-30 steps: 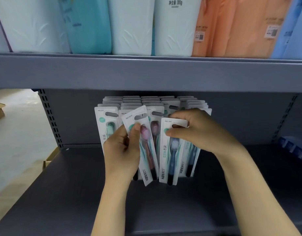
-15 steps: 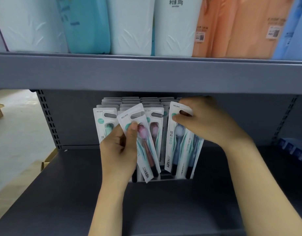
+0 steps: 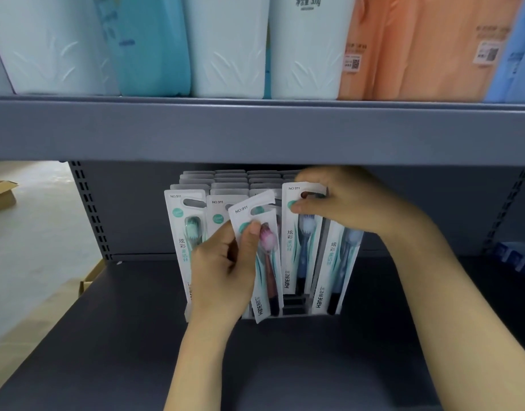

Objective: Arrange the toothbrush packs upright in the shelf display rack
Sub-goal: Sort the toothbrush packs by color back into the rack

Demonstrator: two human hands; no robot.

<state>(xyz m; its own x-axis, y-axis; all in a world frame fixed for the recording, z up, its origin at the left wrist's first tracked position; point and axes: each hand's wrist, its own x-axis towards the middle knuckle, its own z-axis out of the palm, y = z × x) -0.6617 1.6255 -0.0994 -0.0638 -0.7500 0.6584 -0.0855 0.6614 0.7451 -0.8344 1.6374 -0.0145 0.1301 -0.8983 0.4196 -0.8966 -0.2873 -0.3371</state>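
A display rack [image 3: 295, 310] on the lower grey shelf holds rows of white toothbrush packs standing upright. My left hand [image 3: 222, 268] grips a tilted pack with a pink-headed brush [image 3: 265, 256] by its upper left side, in front of the rack. My right hand [image 3: 350, 204] pinches the top of a pack with a blue brush [image 3: 298, 250], which stands nearly upright in the rack's front. A green-brush pack [image 3: 184, 229] stands at the front left. Another blue pack [image 3: 335, 271] leans at the front right, below my right wrist.
The upper shelf edge [image 3: 255, 132] hangs just above my right hand. It carries white, teal and orange tissue packs [image 3: 225, 46]. Perforated uprights [image 3: 90, 209] frame the bay. A cardboard box [image 3: 0, 195] lies on the floor at left. Blue items [image 3: 516, 259] sit far right.
My right hand has lifted the blue-brush pack up and back into the rack, straightening it. My left hand keeps holding the tilted pink-brush pack, shifted slightly right.
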